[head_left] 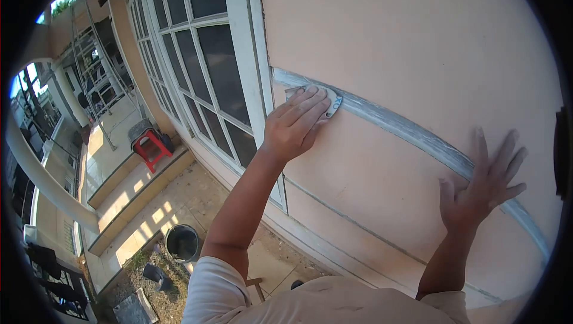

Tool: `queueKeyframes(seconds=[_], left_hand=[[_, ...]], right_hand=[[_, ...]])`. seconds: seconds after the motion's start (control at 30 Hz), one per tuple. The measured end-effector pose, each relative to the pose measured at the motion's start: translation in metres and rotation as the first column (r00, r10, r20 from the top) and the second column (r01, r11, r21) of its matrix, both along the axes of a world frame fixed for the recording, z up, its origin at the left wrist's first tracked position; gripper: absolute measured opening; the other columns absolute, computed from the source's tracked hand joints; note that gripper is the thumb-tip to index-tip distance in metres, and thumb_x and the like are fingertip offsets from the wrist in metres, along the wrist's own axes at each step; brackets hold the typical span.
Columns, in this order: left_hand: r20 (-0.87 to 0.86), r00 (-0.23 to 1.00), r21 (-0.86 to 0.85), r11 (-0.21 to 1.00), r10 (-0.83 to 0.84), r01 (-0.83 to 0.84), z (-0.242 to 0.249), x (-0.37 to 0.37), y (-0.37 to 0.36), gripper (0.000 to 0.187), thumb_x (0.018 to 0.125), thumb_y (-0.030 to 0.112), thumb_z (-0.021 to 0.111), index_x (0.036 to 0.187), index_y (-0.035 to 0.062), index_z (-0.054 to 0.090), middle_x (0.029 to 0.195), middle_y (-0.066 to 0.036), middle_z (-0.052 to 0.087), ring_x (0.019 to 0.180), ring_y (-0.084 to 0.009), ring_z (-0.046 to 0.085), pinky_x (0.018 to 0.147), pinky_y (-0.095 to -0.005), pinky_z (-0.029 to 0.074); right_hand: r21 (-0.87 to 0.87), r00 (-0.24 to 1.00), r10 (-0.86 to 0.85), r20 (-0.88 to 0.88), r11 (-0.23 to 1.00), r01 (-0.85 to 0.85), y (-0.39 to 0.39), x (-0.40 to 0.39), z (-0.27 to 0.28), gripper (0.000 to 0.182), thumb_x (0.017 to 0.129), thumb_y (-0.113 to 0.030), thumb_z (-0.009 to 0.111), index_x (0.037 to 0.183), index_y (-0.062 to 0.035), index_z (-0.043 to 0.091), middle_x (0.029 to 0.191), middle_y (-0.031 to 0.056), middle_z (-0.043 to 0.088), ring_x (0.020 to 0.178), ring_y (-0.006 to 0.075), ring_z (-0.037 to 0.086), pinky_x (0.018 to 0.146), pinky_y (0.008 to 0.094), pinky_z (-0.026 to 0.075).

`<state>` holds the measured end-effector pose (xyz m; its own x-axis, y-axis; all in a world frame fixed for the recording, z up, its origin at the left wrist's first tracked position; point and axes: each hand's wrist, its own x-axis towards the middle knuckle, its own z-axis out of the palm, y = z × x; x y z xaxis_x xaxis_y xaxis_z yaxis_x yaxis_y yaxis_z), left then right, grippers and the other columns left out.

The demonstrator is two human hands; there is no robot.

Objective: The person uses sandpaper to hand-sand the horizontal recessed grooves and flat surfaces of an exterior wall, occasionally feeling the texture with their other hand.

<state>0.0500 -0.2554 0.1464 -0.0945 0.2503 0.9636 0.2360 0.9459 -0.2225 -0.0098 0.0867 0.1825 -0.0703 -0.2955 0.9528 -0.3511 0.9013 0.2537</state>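
Note:
My left hand [299, 120] presses a folded piece of sandpaper [336, 103], pale-backed with blue print, against the wall near the window frame. Its fingers lie close together over the sheet, covering most of it. Under it runs a grey band [388, 119] with whitish, scuffed streaks, sloping down to the right across the pale peach wall [412, 31]. Farther along this band, my right hand [484, 185] rests with fingers spread on the wall and the band, holding nothing. Dust whitens the fingers of both hands.
A white-framed window [242, 43] stands left of the band. Below left are a black bucket [182, 243], a smaller dark container [156, 276] and tiled steps [128, 204]. A red stool [152, 150] stands on the steps; metal scaffolding [89, 55] rises behind.

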Motion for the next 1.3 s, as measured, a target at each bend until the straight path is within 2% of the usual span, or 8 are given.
queueKeyframes(seconds=[0.07,0.13,0.27,0.33,0.43,0.57,0.87,1.3], left_hand=[[0.031,0.995,-0.031,0.995,0.091,-0.090,0.011,0.006,-0.019,0.022,0.082,0.001,0.067,0.103,0.0003,0.073,0.108,-0.014,0.073,0.108,-0.0303,0.069,0.099,-0.0426,0.054],[0.021,0.987,-0.048,0.987,0.158,-0.156,0.018,0.010,-0.034,0.023,0.081,0.001,0.069,0.104,0.0006,0.073,0.109,-0.014,0.073,0.108,-0.0302,0.069,0.098,-0.0422,0.054],[0.062,0.997,-0.032,0.999,0.038,-0.036,0.006,0.009,0.005,0.021,0.082,0.004,0.070,0.102,0.0017,0.073,0.108,-0.014,0.073,0.106,-0.0304,0.069,0.096,-0.0404,0.056],[0.091,0.996,-0.063,0.998,0.019,-0.014,0.012,0.009,-0.013,0.019,0.082,0.003,0.070,0.101,0.0013,0.073,0.107,-0.014,0.072,0.106,-0.0308,0.070,0.094,-0.0397,0.056],[0.005,0.991,0.099,0.986,0.134,-0.134,0.012,0.008,-0.034,0.020,0.080,-0.003,0.070,0.099,0.0002,0.073,0.100,-0.014,0.072,0.104,-0.0323,0.070,0.091,-0.0384,0.058],[0.045,0.998,-0.013,0.999,0.047,-0.046,0.006,0.008,-0.011,0.025,0.080,-0.005,0.070,0.104,0.0002,0.073,0.101,-0.014,0.071,0.102,-0.0326,0.070,0.091,-0.0391,0.058],[0.004,0.978,-0.133,0.969,0.209,-0.207,0.019,0.011,-0.037,0.022,0.083,0.004,0.070,0.104,0.0052,0.073,0.103,-0.007,0.074,0.101,-0.0286,0.071,0.092,-0.0417,0.056],[0.043,0.970,0.155,0.957,0.241,-0.244,0.001,0.008,-0.027,0.021,0.087,0.002,0.068,0.107,-0.0014,0.071,0.109,-0.016,0.072,0.110,-0.0359,0.067,0.091,-0.0393,0.056]], right_hand=[[0.034,0.998,-0.049,0.031,0.998,0.048,-0.021,0.004,-0.005,0.081,0.078,-0.066,0.059,0.148,-0.0267,0.046,0.160,0.0181,0.030,0.147,0.0475,0.021,0.105,0.0780,0.013],[0.002,0.997,-0.026,0.071,1.000,0.026,-0.034,0.002,-0.008,0.081,0.078,-0.081,0.051,0.144,-0.0345,0.051,0.159,0.0175,0.031,0.147,0.0462,0.022,0.109,0.0753,0.001],[-0.021,0.999,-0.015,0.039,1.000,0.016,-0.036,-0.002,-0.011,0.083,0.076,-0.083,0.051,0.144,-0.0352,0.051,0.159,0.0166,0.032,0.147,0.0450,0.023,0.110,0.0741,0.002],[0.004,0.999,-0.045,-0.023,0.999,0.045,-0.034,-0.003,-0.009,0.084,0.077,-0.074,0.058,0.148,-0.0311,0.046,0.160,0.0161,0.029,0.147,0.0445,0.024,0.107,0.0763,0.013],[-0.001,1.000,-0.014,0.007,1.000,0.014,-0.033,-0.001,-0.010,0.082,0.078,-0.074,0.059,0.147,-0.0317,0.046,0.160,0.0154,0.030,0.147,0.0435,0.024,0.108,0.0752,0.012],[-0.050,0.998,-0.024,0.064,0.998,0.027,-0.039,0.001,-0.013,0.083,0.077,-0.074,0.060,0.147,-0.0324,0.047,0.160,0.0149,0.030,0.147,0.0427,0.023,0.109,0.0741,0.013],[-0.058,0.998,0.026,0.062,0.998,-0.022,-0.039,0.000,-0.012,0.088,0.071,-0.078,0.062,0.146,-0.0334,0.049,0.159,0.0145,0.033,0.147,0.0419,0.025,0.110,0.0734,0.010],[-0.070,0.997,0.051,0.064,0.996,-0.047,-0.041,0.001,-0.015,0.085,0.073,-0.076,0.061,0.146,-0.0334,0.048,0.159,0.0132,0.033,0.147,0.0416,0.025,0.111,0.0725,0.008]])
